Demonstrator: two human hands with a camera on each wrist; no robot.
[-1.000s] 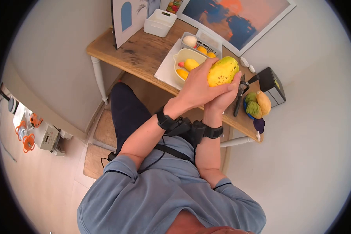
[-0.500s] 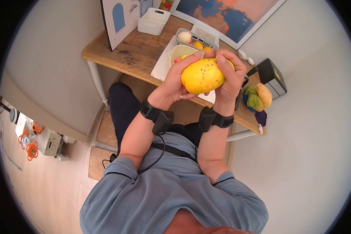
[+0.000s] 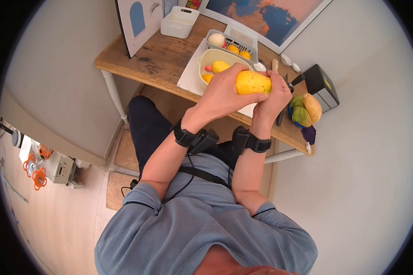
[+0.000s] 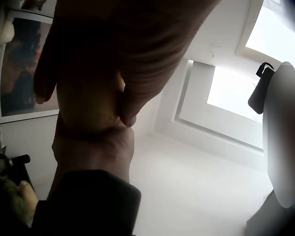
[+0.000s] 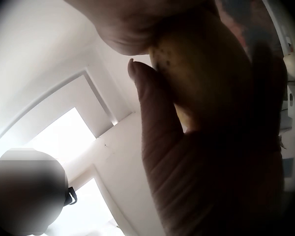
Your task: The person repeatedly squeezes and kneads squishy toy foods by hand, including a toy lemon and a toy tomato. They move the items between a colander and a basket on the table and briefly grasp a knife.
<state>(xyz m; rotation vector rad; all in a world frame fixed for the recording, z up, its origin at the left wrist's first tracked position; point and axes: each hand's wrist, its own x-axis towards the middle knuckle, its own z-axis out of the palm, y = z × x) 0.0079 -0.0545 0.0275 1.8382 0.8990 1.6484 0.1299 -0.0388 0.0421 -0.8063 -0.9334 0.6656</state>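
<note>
A yellow papaya [image 3: 253,83] with brown specks and a greenish end is held up in front of the desk between both hands. My left hand [image 3: 221,91] grips its left end, the thumb lying along the near side. Around the right end curls my right hand [image 3: 276,96]. In the left wrist view the papaya [image 4: 88,105] is dim, with the left thumb [image 4: 129,105] against it. The right wrist view shows the speckled papaya [image 5: 201,73] above the right thumb [image 5: 155,98]. Just beyond the left hand stands a cream bowl [image 3: 204,59] with yellow fruit in it.
Behind the bowl is a grey basket [image 3: 248,46] with oranges and a pale round item. A white bin [image 3: 179,25] stands farther left on the wooden desk [image 3: 147,64]. To the right are dark-handled knives [image 3: 297,80], a black box [image 3: 321,87] and squash-like produce [image 3: 313,110].
Both hands have turned the papaya, first to lie sideways, then with the left hand wrapping over its left end. It has shifted a little up and right since half a second ago.
</note>
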